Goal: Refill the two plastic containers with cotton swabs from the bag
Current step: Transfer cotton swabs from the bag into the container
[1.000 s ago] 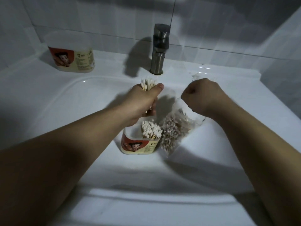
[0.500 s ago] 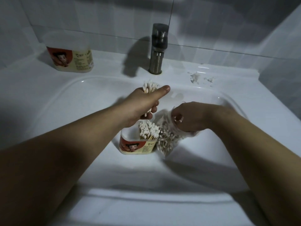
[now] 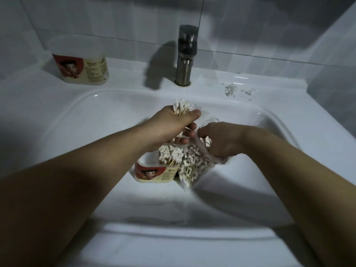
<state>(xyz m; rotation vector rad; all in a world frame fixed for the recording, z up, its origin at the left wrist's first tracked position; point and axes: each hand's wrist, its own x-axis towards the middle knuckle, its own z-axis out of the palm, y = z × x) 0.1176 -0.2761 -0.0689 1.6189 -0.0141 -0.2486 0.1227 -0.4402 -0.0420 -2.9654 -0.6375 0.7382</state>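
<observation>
Head view, down into a white sink (image 3: 77, 116). Same label on both plastic containers: red panel with a cartoon face, cream panel of print too blurred to read. Basin container (image 3: 154, 173) mid-basin, part-filled with cotton swabs (image 3: 170, 154); ledge container (image 3: 81, 68) at the back left corner. Left hand (image 3: 173, 126) clenched round a swab bundle (image 3: 182, 107). Right hand (image 3: 221, 139) gripping the clear bag (image 3: 194, 168), touching the basin container. Steel tap (image 3: 185, 54) back centre; white flecks (image 3: 231, 89) back right; pale wall tiles (image 3: 115, 20) behind.

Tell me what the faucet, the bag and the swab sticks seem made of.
The faucet: brushed metal, likely stainless, dull grey sheen.
The bag: thin clear plastic film, crinkled, see-through.
The swab sticks: probably wood or bamboo, tan colour.
</observation>
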